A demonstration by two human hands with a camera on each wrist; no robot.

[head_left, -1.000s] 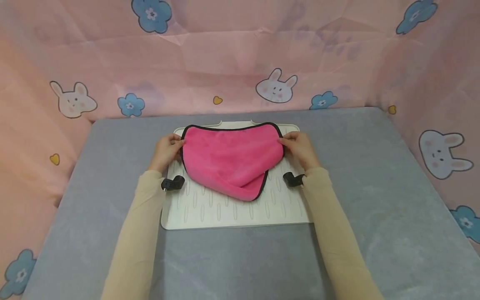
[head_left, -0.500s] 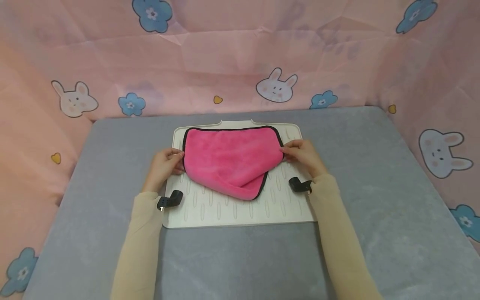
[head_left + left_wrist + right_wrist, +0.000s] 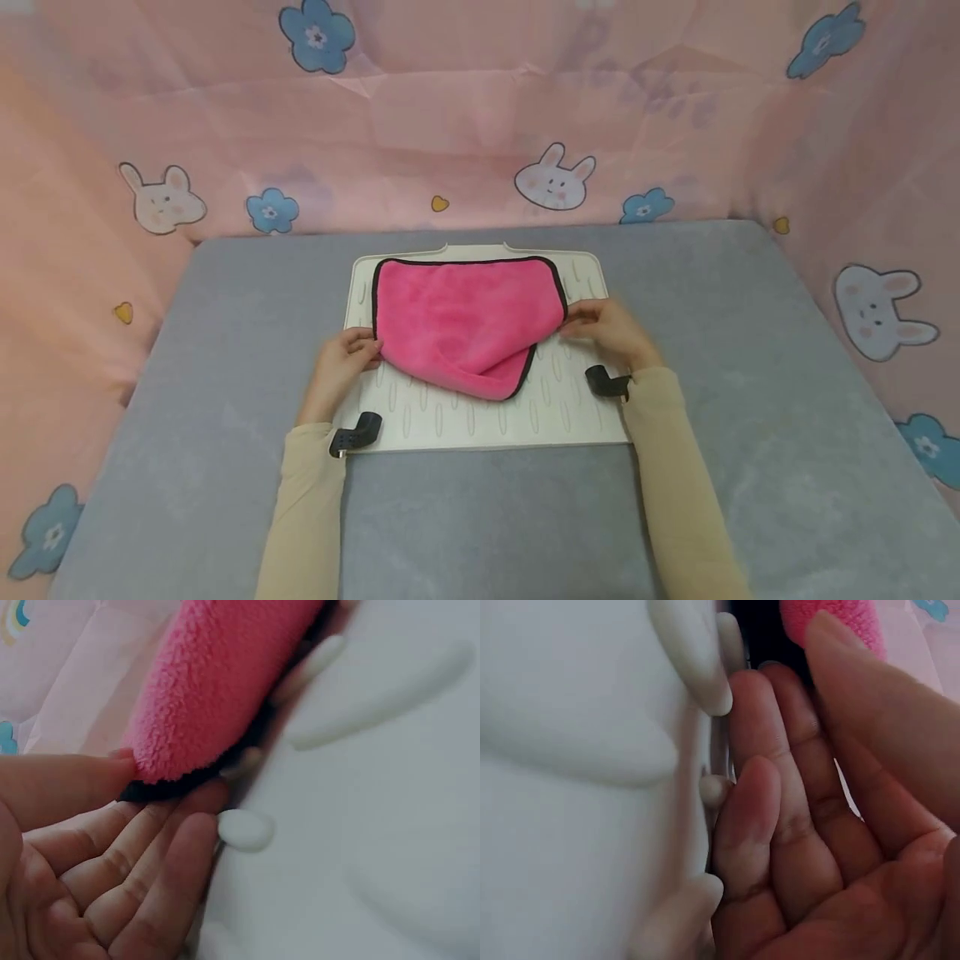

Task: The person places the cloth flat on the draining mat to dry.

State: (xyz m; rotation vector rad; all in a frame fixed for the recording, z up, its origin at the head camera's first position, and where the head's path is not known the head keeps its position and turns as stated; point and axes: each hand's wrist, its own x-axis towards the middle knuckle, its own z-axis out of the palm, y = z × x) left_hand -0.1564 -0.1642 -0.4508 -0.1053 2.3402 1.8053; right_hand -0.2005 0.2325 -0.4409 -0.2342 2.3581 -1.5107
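A pink plush cloth (image 3: 465, 308) with black edging lies partly folded on a white ridged mat (image 3: 450, 425), one corner pointing to the front. My left hand (image 3: 341, 367) pinches the cloth's lower left edge; in the left wrist view its thumb is on the pink pile (image 3: 202, 697) and its fingers are beneath the black border. At the right edge, my right hand (image 3: 611, 333) pinches the border between thumb and fingers. In the right wrist view those fingers (image 3: 757, 720) reach under the cloth beside the mat's raised ridges. The cloth's underside is hidden.
The mat lies on a grey cloth-covered table (image 3: 480, 525). Behind and at both sides hangs a pink curtain (image 3: 420, 108) printed with rabbits and blue flowers. A black wrist camera (image 3: 356, 433) sits at the left sleeve, another black camera (image 3: 606, 382) at the right.
Both hands have slid toward the front along the cloth's side edges, the left one farther. The cloth's back edge has settled slightly lower and flatter on the mat.
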